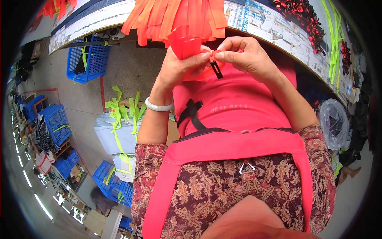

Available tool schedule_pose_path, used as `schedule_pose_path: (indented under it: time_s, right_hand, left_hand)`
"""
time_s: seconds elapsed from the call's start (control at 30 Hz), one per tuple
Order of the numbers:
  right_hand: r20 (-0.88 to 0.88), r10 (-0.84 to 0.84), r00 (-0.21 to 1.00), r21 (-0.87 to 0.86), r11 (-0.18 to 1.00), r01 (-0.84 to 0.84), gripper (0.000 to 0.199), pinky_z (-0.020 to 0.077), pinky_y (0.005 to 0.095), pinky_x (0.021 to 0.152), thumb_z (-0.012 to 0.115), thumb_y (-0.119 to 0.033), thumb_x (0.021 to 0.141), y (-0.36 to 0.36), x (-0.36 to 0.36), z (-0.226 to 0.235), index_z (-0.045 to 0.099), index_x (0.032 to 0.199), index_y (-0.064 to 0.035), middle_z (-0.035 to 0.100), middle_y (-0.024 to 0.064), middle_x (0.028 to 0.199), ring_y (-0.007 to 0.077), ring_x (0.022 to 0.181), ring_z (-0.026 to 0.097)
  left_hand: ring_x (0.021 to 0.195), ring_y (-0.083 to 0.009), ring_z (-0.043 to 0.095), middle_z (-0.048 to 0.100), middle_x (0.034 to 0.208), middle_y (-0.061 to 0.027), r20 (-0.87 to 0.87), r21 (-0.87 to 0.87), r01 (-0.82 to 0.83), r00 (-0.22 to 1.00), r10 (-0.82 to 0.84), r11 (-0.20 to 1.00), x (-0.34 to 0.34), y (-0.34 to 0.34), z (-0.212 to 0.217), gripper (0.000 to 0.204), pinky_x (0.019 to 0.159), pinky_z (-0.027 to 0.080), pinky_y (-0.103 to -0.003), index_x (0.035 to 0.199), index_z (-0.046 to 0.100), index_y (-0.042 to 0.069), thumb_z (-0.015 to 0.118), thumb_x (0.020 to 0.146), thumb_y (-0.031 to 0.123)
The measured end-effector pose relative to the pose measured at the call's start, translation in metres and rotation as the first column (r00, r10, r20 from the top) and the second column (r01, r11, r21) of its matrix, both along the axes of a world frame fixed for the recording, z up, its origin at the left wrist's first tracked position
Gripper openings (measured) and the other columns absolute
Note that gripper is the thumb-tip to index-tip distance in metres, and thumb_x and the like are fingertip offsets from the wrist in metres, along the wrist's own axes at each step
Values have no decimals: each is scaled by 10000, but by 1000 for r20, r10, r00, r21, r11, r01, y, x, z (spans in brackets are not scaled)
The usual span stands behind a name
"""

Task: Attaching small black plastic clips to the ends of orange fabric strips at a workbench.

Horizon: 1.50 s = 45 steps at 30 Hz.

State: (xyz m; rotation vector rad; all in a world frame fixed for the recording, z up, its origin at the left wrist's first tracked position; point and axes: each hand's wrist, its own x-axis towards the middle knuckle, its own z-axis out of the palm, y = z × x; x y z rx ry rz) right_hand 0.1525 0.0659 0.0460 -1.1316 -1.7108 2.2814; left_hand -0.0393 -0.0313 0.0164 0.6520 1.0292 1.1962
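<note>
In front of my red apron, both hands meet at the edge of a table. My left hand (pixel 177 67) is closed around a few orange-red fabric strips (pixel 185 46), their flat ends standing up above the fingers. My right hand (pixel 250 57) pinches red material close beside the left fingertips. Between the two hands a small black slotted clip (pixel 217 69) hangs tilted, joined to the red material. How the strip passes through it is hidden by the fingers. Just beyond, a thick row of loose orange-red strips (pixel 175 18) drapes over the table edge.
The worktable (pixel 254 34) curves across the top, bearing a heap of black-and-red pieces (pixel 300 18) and yellow-green strips (pixel 334 44) at right. Blue crates (pixel 87 59) stand at left. Pale bundles (pixel 115 133) tied with yellow-green strips lie nearer. A clear plastic bag (pixel 333 119) is at right.
</note>
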Motion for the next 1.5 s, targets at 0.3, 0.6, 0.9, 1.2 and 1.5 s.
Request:
schedule_pose_path:
  time_s: [0.3,0.6,0.9,1.2,1.5]
  right_hand:
    - [-264,-176,948,292,922,253,115,385,155,514,653,-129,906,-16,-7,-6,661,945,-21,619,-17,809,2,625,494]
    - [-329,84,941,779,588,219,188,429,202,548,729,-18,795,-19,-10,-5,644,962,-16,600,51,843,72,632,546]
    - [-363,75,929,793,548,265,173,447,228,535,727,-19,795,-22,-11,-8,651,950,-17,606,61,812,94,635,576]
    - [-314,50,948,766,603,222,150,456,243,583,718,-4,795,-22,-7,-10,649,928,-14,601,65,802,126,640,559]
    - [-257,76,964,785,598,162,117,453,253,575,701,-31,814,-21,-8,-10,641,914,-27,605,63,807,132,646,563]
  left_hand:
    - [594,-57,547,643,746,-9,-207,220,-160,957,206,962,17,-4,-1,134,531,443,-201,971,685,-3,698,842,33]
    - [619,-60,558,612,794,-20,-297,333,-104,932,209,937,18,-7,-2,86,531,434,-202,931,672,-12,672,850,16]
    - [601,-47,513,565,752,6,-277,348,-129,932,234,929,24,-9,-12,90,519,398,-207,941,673,-3,661,852,3]
    - [625,-57,500,560,767,2,-272,284,-33,956,113,958,19,-7,-15,85,532,394,-220,918,666,-11,656,880,65]
    - [641,-73,504,560,767,-16,-298,392,-56,937,184,918,21,-7,-20,89,540,390,-228,888,663,-15,660,875,73]
